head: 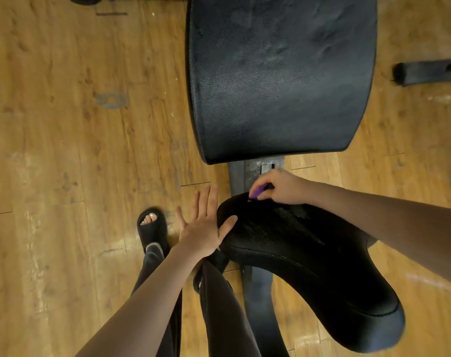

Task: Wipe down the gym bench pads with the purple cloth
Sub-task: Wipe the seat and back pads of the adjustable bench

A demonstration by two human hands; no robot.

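Note:
A black gym bench runs up the frame. Its large back pad (278, 81) lies at the top, and the smaller seat pad (309, 266) is below it. My right hand (278, 186) curls round the purple cloth (258, 191) at the seat pad's far edge; only a small bit of cloth shows under the fingers. Wet streaks mark the seat pad just below that hand. My left hand (206, 225) rests flat against the seat pad's left edge, fingers straight and spread, thumb on the pad.
The bench's grey metal frame (252, 171) shows in the gap between the pads and below the seat. Wooden floor (77, 124) surrounds the bench. My legs and a black sandal (152, 228) stand left of the seat. A black bar (425, 73) lies at right.

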